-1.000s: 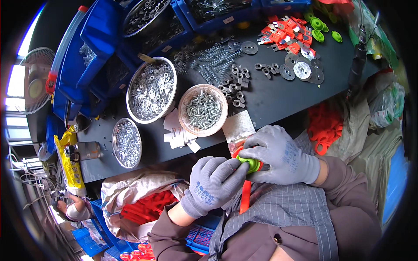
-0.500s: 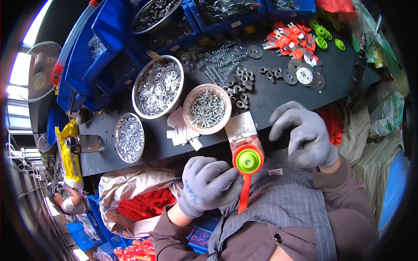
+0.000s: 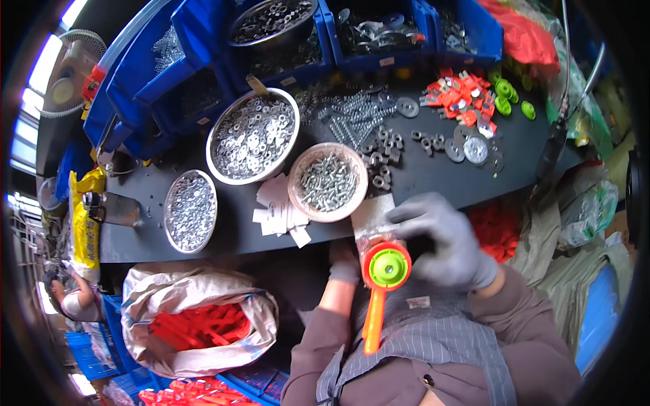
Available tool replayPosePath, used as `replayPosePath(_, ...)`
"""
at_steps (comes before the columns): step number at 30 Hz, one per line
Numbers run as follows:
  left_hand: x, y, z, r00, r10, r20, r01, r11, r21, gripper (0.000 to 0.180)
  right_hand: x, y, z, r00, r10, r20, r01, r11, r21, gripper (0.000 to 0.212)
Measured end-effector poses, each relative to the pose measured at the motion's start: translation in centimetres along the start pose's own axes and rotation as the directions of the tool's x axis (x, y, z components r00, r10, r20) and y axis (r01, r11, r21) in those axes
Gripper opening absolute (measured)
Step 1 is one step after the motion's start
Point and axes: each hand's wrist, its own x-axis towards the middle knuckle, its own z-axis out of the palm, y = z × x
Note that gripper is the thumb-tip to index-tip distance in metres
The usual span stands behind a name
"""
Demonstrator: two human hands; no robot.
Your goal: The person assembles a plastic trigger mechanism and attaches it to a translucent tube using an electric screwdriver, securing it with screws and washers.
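Note:
A red ring-shaped part with a long red handle point(image 3: 373, 321) and a round green cap point(image 3: 390, 269) sits at the table's front edge, handle toward my body. Behind it lies a pale metal plate point(image 3: 371, 211). My right hand point(image 3: 443, 237), in a grey glove, is just right of the ring, its fingers apart and curved, with nothing visible in them. Of my left hand point(image 3: 344, 269) only the gloved wrist area shows; its fingers are hidden below the table edge, left of the red part.
A bowl of screws point(image 3: 332, 183), a bowl of washers point(image 3: 252, 139) and a bowl of small metal pieces point(image 3: 191, 213) stand on the black table. Springs, metal discs, red clips point(image 3: 460, 95) and green caps lie farther back. Blue bins point(image 3: 379, 64) line the far edge; a sack point(image 3: 145, 284) holds red parts.
My left hand has gone from beside the red handle forward and under the table edge. My right hand has moved left and down, close to the red ring. The view has shifted slightly.

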Motion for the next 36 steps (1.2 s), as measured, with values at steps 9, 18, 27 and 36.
replayPosePath(9,14.7,-0.7,7.2,0.991,0.059,-0.121,-0.091,0.956,-0.277,0.035,-2.3,0.9,0.6,0.947,0.257,0.195,-0.289,0.943,0.163,0.056)
replayPosePath(18,17.0,-4.0,8.2,0.994,-0.007,-0.108,-0.034,0.929,-0.368,0.029,-2.2,1.3,4.5,0.941,0.14,0.309,-0.138,0.99,-0.027,0.08)
replayPosePath(27,7.8,-7.9,9.3,0.994,-0.102,0.04,0.109,0.92,-0.376,0.025,-3.6,1.7,4.8,0.973,0.121,0.197,-0.096,0.986,-0.133,0.079)
replayPosePath(36,-7.3,-13.8,15.3,0.928,-0.136,0.346,0.254,0.911,-0.324,0.022,11.8,-13.7,-10.5,-0.267,-0.393,0.88,0.929,-0.349,0.125,0.038)
